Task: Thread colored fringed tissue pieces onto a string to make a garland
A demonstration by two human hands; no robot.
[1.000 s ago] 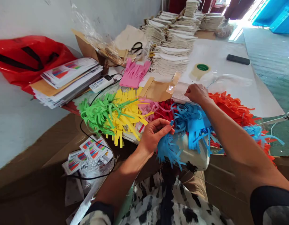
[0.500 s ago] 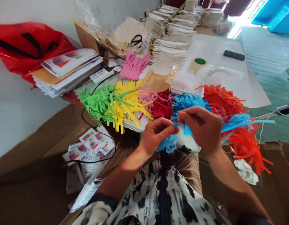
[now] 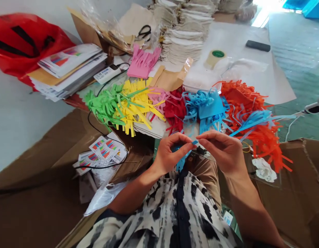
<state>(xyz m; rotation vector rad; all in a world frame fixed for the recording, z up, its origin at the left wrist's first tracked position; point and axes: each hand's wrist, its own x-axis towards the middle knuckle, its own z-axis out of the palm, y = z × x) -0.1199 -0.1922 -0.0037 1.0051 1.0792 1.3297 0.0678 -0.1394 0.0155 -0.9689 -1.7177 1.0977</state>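
Over my lap, my left hand (image 3: 172, 151) is closed, thumb and forefinger pinching a blue fringed paper tassel (image 3: 182, 156). Its strips hang below the palm, partly hidden by the fingers. A small blue end sticks out between the fingertips. My right hand (image 3: 224, 150) meets it there, its thumb and fingers pinched at that end. Just beyond both hands, a pile of blue fringed paper (image 3: 211, 108) lies on the table edge. Red fringed paper (image 3: 175, 110) lies to its left and orange fringed paper (image 3: 242, 98) to its right.
Green (image 3: 105, 105) and yellow fringes (image 3: 136, 110) lie at the table's left edge. Behind are pink fringed paper (image 3: 144, 61), scissors (image 3: 144, 32), a tape roll (image 3: 216, 58) and stacked bags (image 3: 184, 44). A black cable (image 3: 97, 167) hangs left, over printed cards (image 3: 105, 151).
My right hand has come down and closer to my left hand, its fingers now at the tassel's end. The blue pile behind is less covered. The view has tilted downward slightly.
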